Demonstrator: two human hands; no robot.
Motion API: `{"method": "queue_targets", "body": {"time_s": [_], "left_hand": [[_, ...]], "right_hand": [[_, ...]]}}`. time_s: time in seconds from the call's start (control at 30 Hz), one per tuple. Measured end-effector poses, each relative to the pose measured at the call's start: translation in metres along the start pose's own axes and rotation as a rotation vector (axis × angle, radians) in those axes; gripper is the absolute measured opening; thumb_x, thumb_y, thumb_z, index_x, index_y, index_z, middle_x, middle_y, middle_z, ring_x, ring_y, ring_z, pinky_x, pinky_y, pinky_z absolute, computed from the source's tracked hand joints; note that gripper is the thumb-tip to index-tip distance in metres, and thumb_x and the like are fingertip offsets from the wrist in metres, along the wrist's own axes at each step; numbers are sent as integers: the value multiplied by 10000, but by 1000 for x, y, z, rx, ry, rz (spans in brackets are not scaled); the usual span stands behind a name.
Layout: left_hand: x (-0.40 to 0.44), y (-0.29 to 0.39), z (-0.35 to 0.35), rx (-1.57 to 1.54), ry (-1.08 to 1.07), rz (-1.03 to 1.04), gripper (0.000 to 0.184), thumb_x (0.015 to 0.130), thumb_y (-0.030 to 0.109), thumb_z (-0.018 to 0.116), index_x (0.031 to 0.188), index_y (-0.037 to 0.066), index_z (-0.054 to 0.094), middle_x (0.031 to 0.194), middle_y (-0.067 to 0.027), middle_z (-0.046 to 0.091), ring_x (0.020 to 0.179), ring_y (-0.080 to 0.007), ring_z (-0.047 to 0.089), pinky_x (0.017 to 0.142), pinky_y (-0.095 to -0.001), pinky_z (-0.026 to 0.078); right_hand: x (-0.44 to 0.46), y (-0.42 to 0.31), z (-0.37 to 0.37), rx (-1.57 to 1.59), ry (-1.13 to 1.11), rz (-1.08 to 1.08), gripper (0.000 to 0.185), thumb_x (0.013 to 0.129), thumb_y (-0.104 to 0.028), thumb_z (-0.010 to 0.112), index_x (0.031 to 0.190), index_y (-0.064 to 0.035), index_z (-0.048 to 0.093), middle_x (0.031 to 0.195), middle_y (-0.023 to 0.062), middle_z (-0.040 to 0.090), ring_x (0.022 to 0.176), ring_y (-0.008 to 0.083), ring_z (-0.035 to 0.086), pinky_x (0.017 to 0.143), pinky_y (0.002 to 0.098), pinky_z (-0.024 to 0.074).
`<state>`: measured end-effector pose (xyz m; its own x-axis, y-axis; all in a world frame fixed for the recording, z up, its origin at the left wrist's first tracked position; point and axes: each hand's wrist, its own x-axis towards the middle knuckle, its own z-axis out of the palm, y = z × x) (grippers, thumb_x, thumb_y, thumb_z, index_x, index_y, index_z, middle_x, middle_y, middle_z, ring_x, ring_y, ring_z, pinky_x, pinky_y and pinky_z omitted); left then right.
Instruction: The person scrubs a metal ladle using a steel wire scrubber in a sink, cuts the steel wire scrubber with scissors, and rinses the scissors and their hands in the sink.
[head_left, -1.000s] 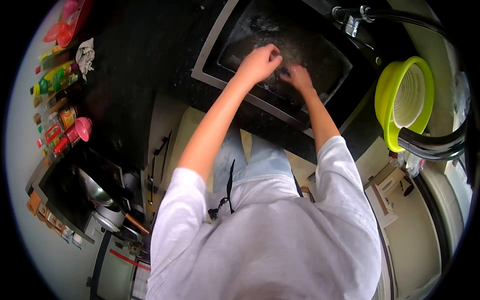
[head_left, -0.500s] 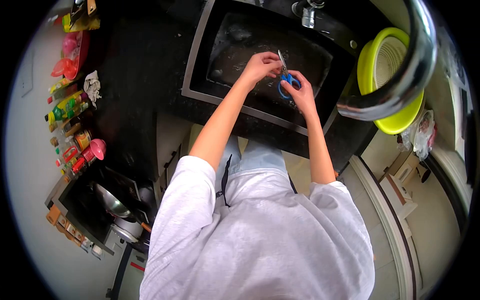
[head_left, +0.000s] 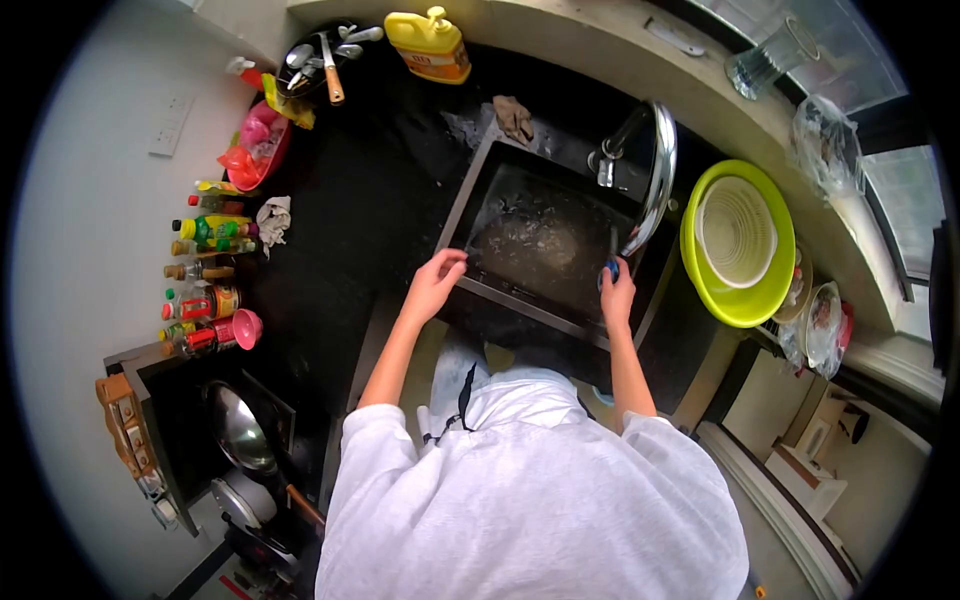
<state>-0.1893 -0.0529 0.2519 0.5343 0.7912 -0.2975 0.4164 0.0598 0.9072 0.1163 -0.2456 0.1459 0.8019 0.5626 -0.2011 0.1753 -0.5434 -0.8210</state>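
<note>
Blue-handled scissors (head_left: 610, 268) are in my right hand (head_left: 619, 292), at the right front part of the dark sink (head_left: 530, 240), with their blades pointing away from me. My fingers are wrapped round the handles. My left hand (head_left: 437, 284) is at the sink's left front corner, close to the metal rim, with its fingers curled loosely and nothing visible in them. Some water with bubbles lies on the sink bottom. The chrome faucet (head_left: 660, 180) arches over the sink's right side.
Beyond the sink lie a brown cloth (head_left: 513, 119) and a yellow jug (head_left: 428, 47). A green basin (head_left: 704, 283) holding a white colander (head_left: 737, 232) stands at the right. Bottles (head_left: 215, 229), a crumpled cloth (head_left: 273, 221) and a wok (head_left: 238, 425) are at the left.
My hands have moved apart: the right one has carried the scissors to the right, the left one has gone to the sink's left front corner. The view has shifted, showing more of the counter's back.
</note>
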Motion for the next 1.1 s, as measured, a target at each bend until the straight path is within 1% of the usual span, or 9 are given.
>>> {"method": "queue_targets", "body": {"time_s": [0.2,0.3,0.53,0.57,0.6,0.67,0.73,0.8,1.1], "left_hand": [[-129,-76,-75,-68,157,-211,226,998,203,634,1156,46,670,951,-50,703,879,-121,653,812,-277,523],[-160,-83,-89,-137,156,-407,219,998,199,628,1157,54,670,963,-44,704,885,-124,645,812,-274,520],[-136,-105,-100,-203,97,-347,211,994,209,632,1137,58,670,975,-59,711,879,-130,651,804,-290,522],[-129,-100,-102,-160,89,-285,218,992,211,635,1134,49,667,970,-65,711,878,-135,655,807,-292,526],[-129,-98,-108,-112,77,-217,226,989,213,639,1131,40,664,965,-70,712,878,-140,660,810,-294,530],[-116,-101,-111,-60,37,-178,240,985,213,644,1143,33,659,966,-75,712,891,-156,662,820,-292,528],[-106,-107,-116,-194,37,-175,237,984,223,647,1138,45,668,965,-69,707,893,-143,652,824,-293,526],[-107,-97,-125,-163,29,-185,235,985,227,647,1135,48,670,957,-64,703,885,-136,644,822,-291,523],[-53,-106,-148,-184,-15,-180,216,998,197,622,1129,30,663,927,-48,690,872,-123,639,817,-280,518]], "right_hand": [[-6,-21,38,-450,-401,-415,280,923,-145,628,1185,-53,598,1039,245,685,1009,464,640,857,510,518],[-1,-40,61,-259,37,-155,262,930,-163,619,1163,-49,583,1003,282,680,976,488,639,842,535,519],[-5,-42,51,-486,-25,10,275,948,-183,601,1182,-39,583,1017,298,682,986,506,637,846,541,522],[-4,-40,39,-398,-324,144,305,954,-195,602,1212,-37,565,966,282,700,891,453,693,766,504,545],[-2,-20,41,-551,-57,-369,301,946,-199,626,1193,-33,581,857,223,705,714,330,729,654,435,560],[2,-31,49,-257,148,-181,264,949,-178,625,1169,-36,592,800,162,689,603,218,696,580,376,545],[14,-10,27,-420,-351,-40,259,960,-146,606,1194,-46,560,721,122,668,581,198,674,571,358,546],[-3,-45,20,-294,32,-64,266,949,-143,631,1190,-46,574,710,100,673,573,174,672,570,328,553],[48,-265,89,384,-265,-48,258,941,-169,734,1132,-34,627,855,53,695,671,100,628,587,241,500]]}}
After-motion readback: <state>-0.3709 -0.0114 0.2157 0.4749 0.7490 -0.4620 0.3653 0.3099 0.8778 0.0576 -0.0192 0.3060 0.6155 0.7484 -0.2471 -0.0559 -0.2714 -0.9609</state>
